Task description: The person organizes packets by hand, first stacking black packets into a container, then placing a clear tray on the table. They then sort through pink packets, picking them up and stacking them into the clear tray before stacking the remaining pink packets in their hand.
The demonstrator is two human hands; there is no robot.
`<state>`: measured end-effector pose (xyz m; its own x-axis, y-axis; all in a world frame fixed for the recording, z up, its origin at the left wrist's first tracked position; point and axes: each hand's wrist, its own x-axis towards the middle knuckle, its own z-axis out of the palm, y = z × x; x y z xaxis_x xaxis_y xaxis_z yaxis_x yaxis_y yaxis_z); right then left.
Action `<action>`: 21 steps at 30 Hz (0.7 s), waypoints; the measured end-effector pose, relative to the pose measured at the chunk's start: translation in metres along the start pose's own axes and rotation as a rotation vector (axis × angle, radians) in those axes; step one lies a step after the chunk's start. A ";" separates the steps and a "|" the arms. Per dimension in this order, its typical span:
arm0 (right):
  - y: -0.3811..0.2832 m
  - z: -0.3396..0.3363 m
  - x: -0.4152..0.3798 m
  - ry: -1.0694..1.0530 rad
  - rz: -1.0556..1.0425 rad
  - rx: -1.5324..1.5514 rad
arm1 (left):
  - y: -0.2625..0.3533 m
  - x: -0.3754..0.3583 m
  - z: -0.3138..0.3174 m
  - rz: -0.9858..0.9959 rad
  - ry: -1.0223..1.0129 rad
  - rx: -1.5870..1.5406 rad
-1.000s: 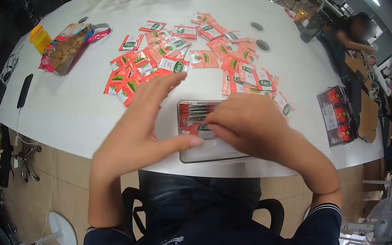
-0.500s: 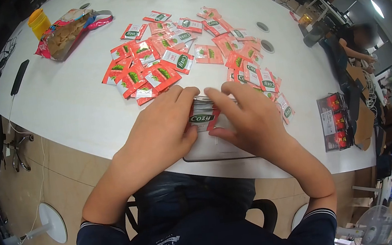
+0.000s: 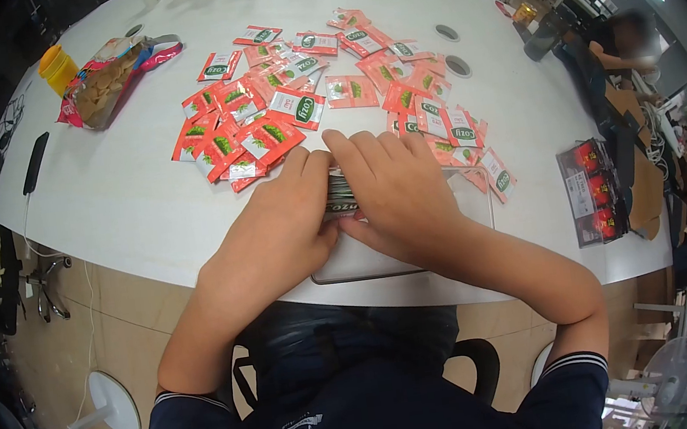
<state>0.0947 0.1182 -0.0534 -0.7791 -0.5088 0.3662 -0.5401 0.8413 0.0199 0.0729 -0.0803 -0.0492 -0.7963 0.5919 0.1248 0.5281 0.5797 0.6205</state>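
Between my hands is a stack of red-and-white Cozy sachets (image 3: 342, 196), its layered edges showing in the narrow gap. My left hand (image 3: 279, 214) is closed on the stack's left side, thumb low and fingers on top. My right hand (image 3: 398, 184) grips the right side the same way, hiding most of that end. Below them, near the table's front edge, lies a clear plastic tray or box (image 3: 367, 267), partly covered by my hands and forearm. Just beyond my fingers, loose Cozy sachets (image 3: 269, 135) are spread in overlapping heaps.
An open snack bag (image 3: 101, 94) and a yellow-lidded container (image 3: 57, 69) stand at the far left, with a black phone-like slab (image 3: 37, 162) nearer. A clear pack with red items (image 3: 591, 193) sits at the right edge. Another person (image 3: 623, 47) is at the far right.
My right hand has shifted left and closed over the stack, covering more of it. The view has turned slightly, and a hand at the table's far edge is out of sight.
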 end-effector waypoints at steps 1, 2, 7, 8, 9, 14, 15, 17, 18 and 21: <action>0.000 0.002 0.000 0.013 0.002 -0.004 | 0.001 0.000 -0.001 -0.007 -0.007 -0.007; 0.000 0.003 0.000 0.025 0.005 -0.007 | 0.000 0.001 -0.001 -0.008 -0.013 0.002; -0.001 0.005 -0.002 0.011 0.008 -0.018 | -0.002 0.002 0.001 0.024 0.016 -0.011; 0.001 0.001 -0.004 0.002 0.008 -0.017 | -0.003 0.002 0.002 0.038 0.022 -0.015; 0.002 0.000 -0.006 -0.003 0.004 -0.005 | -0.004 0.002 0.002 0.049 0.030 -0.021; 0.021 -0.027 -0.012 0.015 -0.027 0.236 | 0.006 0.003 -0.004 0.001 -0.009 -0.041; 0.035 -0.035 -0.013 0.043 -0.042 0.318 | 0.003 0.003 -0.003 0.025 0.005 -0.027; 0.087 -0.046 -0.018 0.125 0.030 0.342 | -0.001 0.001 0.001 0.057 0.041 0.000; 0.113 -0.052 -0.022 0.098 0.130 0.418 | -0.001 0.000 0.001 0.052 0.036 -0.001; 0.170 -0.039 -0.046 -0.111 0.163 0.223 | 0.002 0.001 -0.001 0.035 0.019 0.009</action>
<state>0.0513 0.2921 -0.0310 -0.8848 -0.3975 0.2433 -0.4520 0.8591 -0.2401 0.0721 -0.0793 -0.0470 -0.7828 0.6011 0.1611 0.5583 0.5639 0.6086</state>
